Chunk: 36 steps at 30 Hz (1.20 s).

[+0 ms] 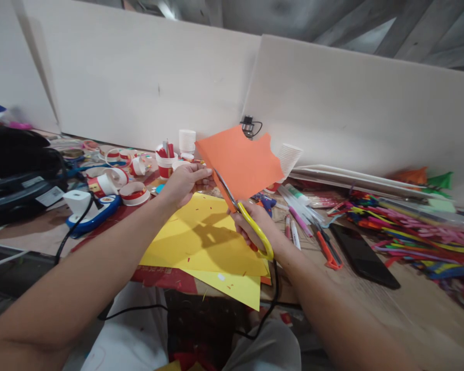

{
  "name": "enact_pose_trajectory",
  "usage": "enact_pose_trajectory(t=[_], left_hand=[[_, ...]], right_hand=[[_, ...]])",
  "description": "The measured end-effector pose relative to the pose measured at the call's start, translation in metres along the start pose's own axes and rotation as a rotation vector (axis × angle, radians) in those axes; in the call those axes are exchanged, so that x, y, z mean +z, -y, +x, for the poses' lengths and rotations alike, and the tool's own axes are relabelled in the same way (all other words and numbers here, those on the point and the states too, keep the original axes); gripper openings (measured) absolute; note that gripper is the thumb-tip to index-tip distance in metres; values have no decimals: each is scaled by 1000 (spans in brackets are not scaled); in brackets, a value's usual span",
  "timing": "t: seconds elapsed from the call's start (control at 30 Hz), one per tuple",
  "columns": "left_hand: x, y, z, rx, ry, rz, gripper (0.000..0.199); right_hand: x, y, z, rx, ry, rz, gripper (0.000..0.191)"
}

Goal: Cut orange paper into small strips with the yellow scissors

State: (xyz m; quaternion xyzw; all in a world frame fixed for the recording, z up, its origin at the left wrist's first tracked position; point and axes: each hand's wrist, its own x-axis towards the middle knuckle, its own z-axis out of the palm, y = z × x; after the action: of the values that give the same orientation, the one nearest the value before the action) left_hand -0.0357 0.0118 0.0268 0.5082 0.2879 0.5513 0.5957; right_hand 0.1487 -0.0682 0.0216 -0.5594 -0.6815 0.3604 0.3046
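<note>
A sheet of orange paper with a ragged, cut-out upper right edge is raised above the table. My left hand pinches its left side between thumb and fingers. In my right hand is a pair of scissors with yellow handles, its blades lying across the paper's lower left edge and pointing toward my left fingers. Below both hands lie yellow sheets, scattered with small orange scraps and crossed by the hands' shadow.
Paper cup pieces and a blue-and-white power strip sit at left. Stacked white cups stand behind the paper. Markers, a red utility knife, a black phone and colourful pipe cleaners lie at right.
</note>
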Motion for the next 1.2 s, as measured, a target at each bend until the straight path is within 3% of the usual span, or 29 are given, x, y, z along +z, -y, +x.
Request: enact_pose_trajectory(t=[0.17, 0.57, 1.2], left_hand=[[2, 0, -1, -8, 0, -31, 18], [-2, 6, 5, -36, 2, -65, 16], [0, 6, 3, -32, 14, -76, 15]], right_hand=[[0, -1, 0, -19, -18, -1, 8], [0, -3, 2, -36, -22, -31, 25], [7, 3, -2, 11, -77, -44, 16]])
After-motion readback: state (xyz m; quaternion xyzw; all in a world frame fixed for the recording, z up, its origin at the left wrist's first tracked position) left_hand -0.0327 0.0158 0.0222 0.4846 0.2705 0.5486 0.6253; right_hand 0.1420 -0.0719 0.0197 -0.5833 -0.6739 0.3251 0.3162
